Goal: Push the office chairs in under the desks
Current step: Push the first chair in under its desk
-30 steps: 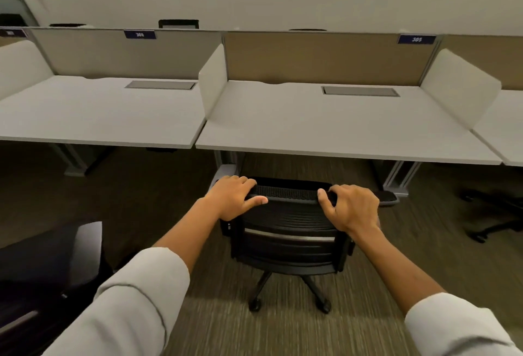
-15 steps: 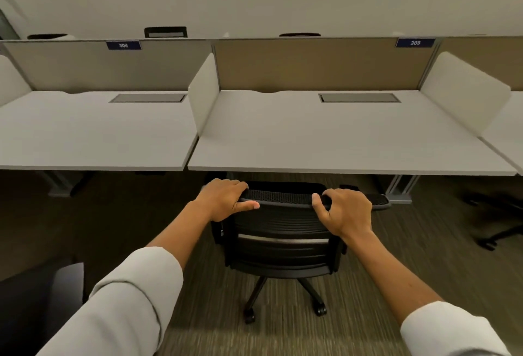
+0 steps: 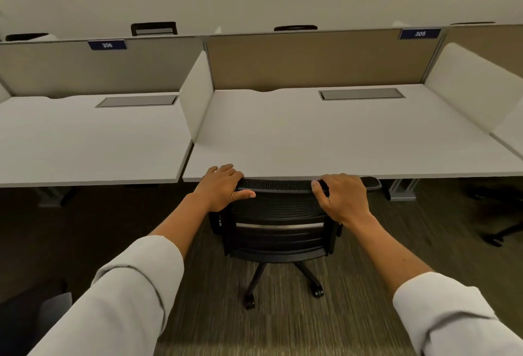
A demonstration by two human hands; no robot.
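Fingers of both hands curl over the top edge of a black mesh-backed office chair (image 3: 278, 222), with each thumb pressed against the near face of the backrest. One hand, the left hand (image 3: 222, 188), grips the left end of that top rail; the right hand (image 3: 341, 196) grips the right end. Both are closed around the rail, and pale rolled-up sleeves show on both forearms.

Seen from behind and above, the chair stands on dark striped carpet, facing a pale grey rectangular desk (image 3: 325, 140). Its top rail sits right at the front edge of the desk; the seat is hidden, so how far it has gone under cannot be told. One black armrest (image 3: 371, 182) pokes out just below the desk edge on the right. Two castors on the black star base (image 3: 283, 285) are visible nearest the viewer.

Behind the desk rises a tan fabric partition carrying a blue number plate (image 3: 419, 33). A second pale desk (image 3: 90, 140) adjoins on the left, split off by a white divider panel (image 3: 196, 98).

Judging from this, the chair is nearly home. To finish well, push evenly with both hands so the chair rolls straight rather than swivelling, watch that the armrests pass beneath the desk rather than striking its edge, and lift the knuckles clear before they get pinched between backrest and desk.
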